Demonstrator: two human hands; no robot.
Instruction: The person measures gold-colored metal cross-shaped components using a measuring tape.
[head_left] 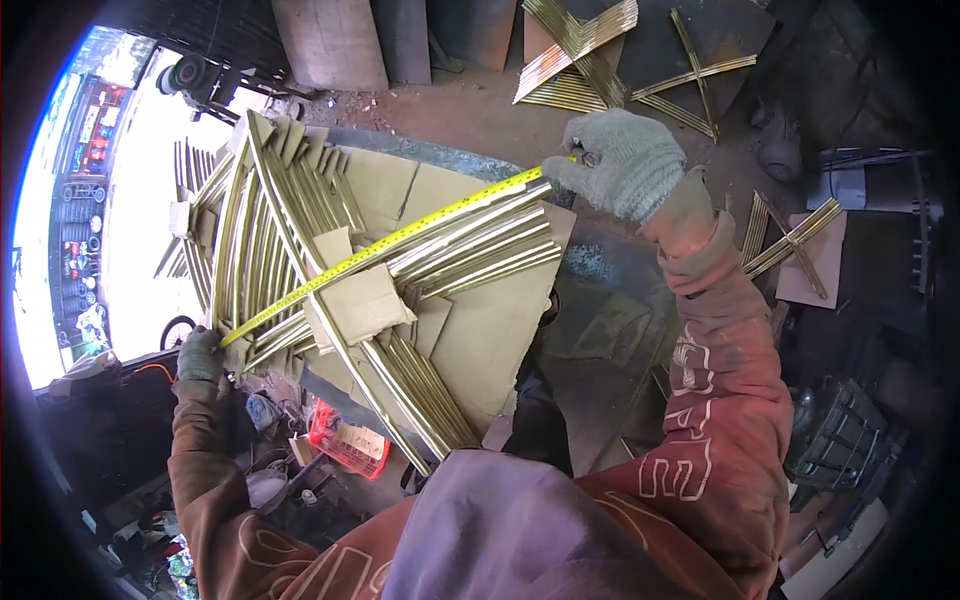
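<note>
A yellow tape measure (400,233) is stretched taut on a slant across crossed gold-coloured metal bars (470,235). Its lower left end is in my left hand (200,358), gloved in grey and closed at the ends of the bars. At the upper right, my right hand (625,165) pinches the other end in a pale knitted glove, just past the bars' tips. Which hand has the tape's case I cannot tell. A cardboard piece (362,303) lies over the crossing, with more cardboard (480,340) beneath the bars on a table.
More crossed gold bars (580,50) lie on the floor at the far side, and another set (795,240) lies at the right. A red plastic crate (348,440) stands below the table's near left edge. Flat sheets (330,40) lean at the back.
</note>
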